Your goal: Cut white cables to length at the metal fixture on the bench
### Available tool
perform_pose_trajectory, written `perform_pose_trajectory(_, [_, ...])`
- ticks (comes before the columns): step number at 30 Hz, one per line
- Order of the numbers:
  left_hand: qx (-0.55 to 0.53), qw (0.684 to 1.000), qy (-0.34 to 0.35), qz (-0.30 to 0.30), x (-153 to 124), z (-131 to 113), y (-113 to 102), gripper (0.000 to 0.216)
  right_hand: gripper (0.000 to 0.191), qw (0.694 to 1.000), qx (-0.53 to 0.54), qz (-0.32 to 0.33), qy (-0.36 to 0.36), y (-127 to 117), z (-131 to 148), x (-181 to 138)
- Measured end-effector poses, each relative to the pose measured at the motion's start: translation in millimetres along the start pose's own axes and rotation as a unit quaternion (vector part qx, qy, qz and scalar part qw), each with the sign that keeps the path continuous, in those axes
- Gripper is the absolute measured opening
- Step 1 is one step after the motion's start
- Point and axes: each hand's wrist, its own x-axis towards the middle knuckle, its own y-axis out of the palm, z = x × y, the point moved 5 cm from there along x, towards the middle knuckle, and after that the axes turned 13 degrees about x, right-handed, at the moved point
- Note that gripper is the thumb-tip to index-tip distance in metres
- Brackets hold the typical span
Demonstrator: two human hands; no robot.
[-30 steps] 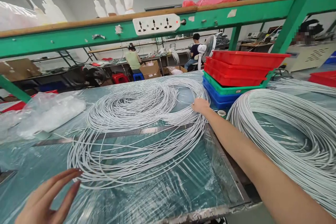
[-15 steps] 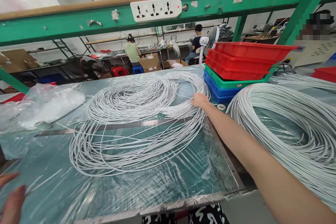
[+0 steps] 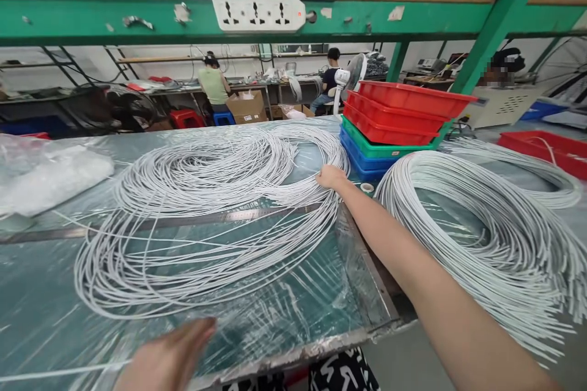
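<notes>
My right hand (image 3: pixel 331 177) is closed on the right side of a coil of thin white cables (image 3: pixel 302 195) on the bench. Several looser loops of the same cable (image 3: pixel 192 299) fan out nearer to me, and a denser coil (image 3: pixel 156 165) lies beyond them. Low in the view, my left hand (image 3: pixel 167 354) is over the near part of the bench, blurred, with its fingers stretched to the right. A single white cable (image 3: pixel 64 371) runs from the left edge to this hand's back part. I cannot see whether it passes under the hand.
A large cable coil (image 3: pixel 413 208) stands right of my forearm. Stacked red, green and blue trays (image 3: pixel 398 107) stand behind, beside a tape roll (image 3: pixel 366 188). A steel ruler (image 3: pixel 238 215) lies beneath the cables. Plastic bags (image 3: pixel 59 174) are at left; a green shelf beam (image 3: pixel 151 24) crosses above.
My left hand has come in from the lower left edge toward the middle. The view has turned right, so the coils appear further left. My right hand stays closed on the cables.
</notes>
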Motion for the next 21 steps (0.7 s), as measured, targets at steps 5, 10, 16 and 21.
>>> perform_pose_trajectory(5, [-0.103, 0.99, 0.071, 0.069, 45.6, -99.9, 17.5, 0.028, 0.038, 1.0, 0.01, 0.009, 0.008, -2.1, -0.3, -4.2])
perform_pose_trajectory(10, [-0.153, 0.98, 0.116, 0.055, 77.4, -146.1, 8.8, 0.024, 0.037, 1.0, 0.001, 0.003, 0.015, -4.5, 2.1, -3.8])
perform_pose_trajectory(16, [-0.122, 0.976, 0.162, 0.084, 96.4, -185.0, 25.2, 0.024, 0.035, 1.0, -0.003, 0.001, 0.008, -2.1, 3.8, 0.4])
perform_pose_trajectory(21, [-0.144, 0.958, 0.227, 0.098, 102.8, -227.6, 41.1, 0.017, 0.037, 1.0, 0.003, -0.008, 0.008, -3.0, 2.4, 0.8])
